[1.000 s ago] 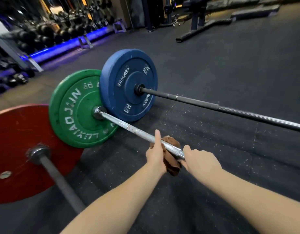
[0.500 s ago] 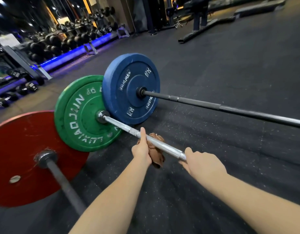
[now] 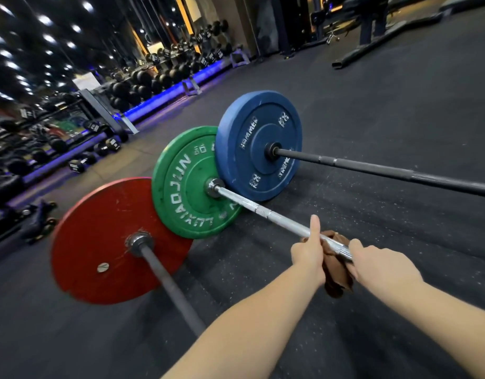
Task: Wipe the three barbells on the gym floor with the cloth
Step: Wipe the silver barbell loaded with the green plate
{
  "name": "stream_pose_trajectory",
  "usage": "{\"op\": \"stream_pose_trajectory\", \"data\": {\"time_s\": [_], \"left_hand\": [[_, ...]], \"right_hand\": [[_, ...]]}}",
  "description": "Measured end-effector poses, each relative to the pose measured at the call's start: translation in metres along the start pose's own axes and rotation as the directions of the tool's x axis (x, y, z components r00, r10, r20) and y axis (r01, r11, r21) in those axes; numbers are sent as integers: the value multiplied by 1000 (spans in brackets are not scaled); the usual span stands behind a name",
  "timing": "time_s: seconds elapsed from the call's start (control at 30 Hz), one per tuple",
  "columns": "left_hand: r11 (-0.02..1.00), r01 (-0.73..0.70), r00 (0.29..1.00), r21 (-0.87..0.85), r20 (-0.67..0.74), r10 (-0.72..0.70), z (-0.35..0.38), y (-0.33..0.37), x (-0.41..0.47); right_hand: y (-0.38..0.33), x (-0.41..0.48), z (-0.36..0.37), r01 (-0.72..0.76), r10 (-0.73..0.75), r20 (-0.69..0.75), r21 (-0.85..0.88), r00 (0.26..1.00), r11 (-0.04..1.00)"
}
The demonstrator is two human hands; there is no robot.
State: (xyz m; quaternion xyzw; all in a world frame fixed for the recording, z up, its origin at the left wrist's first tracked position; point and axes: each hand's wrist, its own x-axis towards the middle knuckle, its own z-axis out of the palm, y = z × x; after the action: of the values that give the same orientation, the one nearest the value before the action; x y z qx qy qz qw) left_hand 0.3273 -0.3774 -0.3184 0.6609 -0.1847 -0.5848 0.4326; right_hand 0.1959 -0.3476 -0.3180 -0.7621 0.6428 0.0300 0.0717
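Rubber flooring (image 3: 386, 110) lay beneath the middle chrome bar (image 3: 266, 213), where your left hand (image 3: 308, 255), clutching the brown cloth (image 3: 338, 279) round it, had slid back beside your right hand (image 3: 380, 265) gripping the bar; wiping looked mid-stroke.

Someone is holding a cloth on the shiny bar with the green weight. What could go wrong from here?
The silver bar rests on a round green plate; a hard push might roll it into the blue plate or red plate close by.
The brown cloth hangs loose under the left hand and could snag on the bar's ridged grip or slip out.
The right hand grips just beside it; knuckles may collide.
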Motion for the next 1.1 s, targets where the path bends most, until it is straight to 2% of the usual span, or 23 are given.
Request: {"op": "stream_pose_trajectory", "data": {"time_s": [0.3,0.5,0.63,0.77,0.87,0.93,1.1], "left_hand": [[997,-67,974,-28,-217,60,-36,36,36],[995,-64,981,-72,-187,49,-19,27,34],[994,-52,996,-100,-78,45,-6,10,14],[1000,-11,999,-1,-48,11,-2,1,5],[1000,-24,999,-2,-46,24,-6,6,5],[999,-41,997,-34,-62,39,-10,12,8],[996,-39,979,-85,-203,21,-16,26,26]], "right_hand": [[2,-6,-2,41,-42,-27,-26,999,999],[2,-4,1,31,-32,-56,-31,998,999],[2,-3,3,17,-19,-54,-29,998,999],[1,-2,1,19,-19,-36,-14,999,1000],[-1,-2,-1,6,-8,-42,-37,999,999],[-1,-3,-1,1,-4,-52,-45,999,999],[-1,-3,1,13,-14,-61,-15,998,1000]]}}
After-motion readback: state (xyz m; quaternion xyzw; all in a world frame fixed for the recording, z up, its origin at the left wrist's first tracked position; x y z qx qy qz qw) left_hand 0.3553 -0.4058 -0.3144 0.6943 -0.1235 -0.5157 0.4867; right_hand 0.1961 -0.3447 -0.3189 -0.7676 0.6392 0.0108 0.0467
